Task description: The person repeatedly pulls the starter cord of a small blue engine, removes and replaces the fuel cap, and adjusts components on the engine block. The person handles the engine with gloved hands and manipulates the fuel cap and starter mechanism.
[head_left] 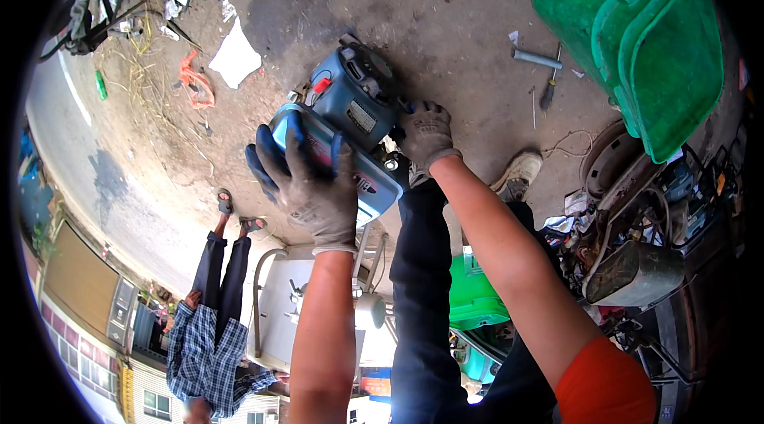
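Observation:
A small engine (360, 109) with a dark blue housing and a red switch sits on the dirt ground in front of me. On its near side is a light blue tank (385, 195). My left hand (314, 197), in a grey and blue work glove, lies over the tank with its fingers spread. My right hand (428, 136), gloved in grey, is at the engine's right side with curled fingers against it. Those fingertips are partly hidden by the engine. Metal fittings (391, 161) show between the two hands.
A green plastic bin (637, 42) lies at the far right, near a screwdriver (549, 89) and a grey tube (535, 58). Scrap parts (637, 265) are piled on the right. A white sheet (236, 55) and orange netting (195, 80) lie at left. Another person (208, 352) stands lower left.

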`<action>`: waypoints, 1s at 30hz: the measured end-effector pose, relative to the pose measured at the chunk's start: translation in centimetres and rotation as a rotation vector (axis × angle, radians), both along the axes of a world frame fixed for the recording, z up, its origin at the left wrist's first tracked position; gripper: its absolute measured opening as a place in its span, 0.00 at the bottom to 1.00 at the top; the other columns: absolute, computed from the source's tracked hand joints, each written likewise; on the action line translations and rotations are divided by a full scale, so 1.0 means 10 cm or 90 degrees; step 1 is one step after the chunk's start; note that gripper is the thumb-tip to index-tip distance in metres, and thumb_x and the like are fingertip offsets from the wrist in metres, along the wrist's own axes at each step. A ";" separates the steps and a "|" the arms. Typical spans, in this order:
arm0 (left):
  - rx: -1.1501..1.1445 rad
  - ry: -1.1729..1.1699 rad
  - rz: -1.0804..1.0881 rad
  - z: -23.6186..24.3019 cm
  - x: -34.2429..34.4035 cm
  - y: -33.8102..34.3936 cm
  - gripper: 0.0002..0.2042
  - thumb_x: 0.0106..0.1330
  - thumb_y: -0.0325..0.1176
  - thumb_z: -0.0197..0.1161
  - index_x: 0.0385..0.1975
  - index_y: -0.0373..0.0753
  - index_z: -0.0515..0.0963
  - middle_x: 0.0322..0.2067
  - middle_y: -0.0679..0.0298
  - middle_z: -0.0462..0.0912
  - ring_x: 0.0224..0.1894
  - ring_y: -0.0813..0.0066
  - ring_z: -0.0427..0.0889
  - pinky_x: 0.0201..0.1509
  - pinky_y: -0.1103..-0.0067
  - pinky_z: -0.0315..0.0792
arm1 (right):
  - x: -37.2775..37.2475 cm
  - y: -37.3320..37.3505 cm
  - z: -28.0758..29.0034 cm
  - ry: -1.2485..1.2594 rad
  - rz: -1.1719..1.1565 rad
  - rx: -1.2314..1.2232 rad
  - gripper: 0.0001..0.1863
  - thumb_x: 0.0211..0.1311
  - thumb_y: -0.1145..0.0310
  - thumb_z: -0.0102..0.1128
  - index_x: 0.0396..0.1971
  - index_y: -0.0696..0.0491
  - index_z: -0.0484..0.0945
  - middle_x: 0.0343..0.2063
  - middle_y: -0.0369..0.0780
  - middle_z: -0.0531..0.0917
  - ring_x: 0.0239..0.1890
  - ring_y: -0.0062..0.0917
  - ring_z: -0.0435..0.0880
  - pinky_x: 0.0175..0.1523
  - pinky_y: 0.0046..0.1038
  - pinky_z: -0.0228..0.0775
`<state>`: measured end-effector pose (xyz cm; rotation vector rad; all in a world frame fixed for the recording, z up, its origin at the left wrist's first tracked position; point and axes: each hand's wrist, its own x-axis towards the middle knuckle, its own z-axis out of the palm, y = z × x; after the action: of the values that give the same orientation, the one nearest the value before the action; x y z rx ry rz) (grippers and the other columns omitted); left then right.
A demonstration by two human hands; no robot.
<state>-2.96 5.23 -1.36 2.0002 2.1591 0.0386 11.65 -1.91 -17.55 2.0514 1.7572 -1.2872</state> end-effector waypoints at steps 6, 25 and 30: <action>-0.015 -0.025 0.024 0.02 -0.01 0.01 0.36 0.59 0.52 0.74 0.66 0.45 0.72 0.70 0.45 0.63 0.74 0.37 0.55 0.74 0.50 0.55 | 0.03 0.03 -0.03 0.020 0.043 -0.007 0.13 0.57 0.58 0.65 0.42 0.41 0.87 0.51 0.42 0.77 0.59 0.39 0.71 0.63 0.45 0.60; -0.019 -0.024 0.020 0.02 0.00 -0.02 0.37 0.58 0.51 0.75 0.67 0.44 0.72 0.70 0.47 0.64 0.74 0.39 0.55 0.74 0.52 0.55 | 0.45 0.07 0.26 0.087 0.109 0.163 0.29 0.59 0.59 0.63 0.62 0.44 0.75 0.60 0.46 0.74 0.66 0.43 0.68 0.67 0.47 0.61; 0.017 -0.137 0.055 -0.04 -0.15 -0.06 0.39 0.58 0.51 0.76 0.67 0.40 0.71 0.70 0.46 0.64 0.75 0.42 0.55 0.75 0.54 0.56 | 0.69 0.08 0.66 0.205 -0.028 0.114 0.36 0.62 0.51 0.65 0.69 0.47 0.68 0.62 0.47 0.71 0.63 0.46 0.71 0.67 0.46 0.62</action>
<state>-4.46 4.67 -1.74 1.8218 2.1141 0.2833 18.52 -1.15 -10.97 2.0774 2.0379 -1.6047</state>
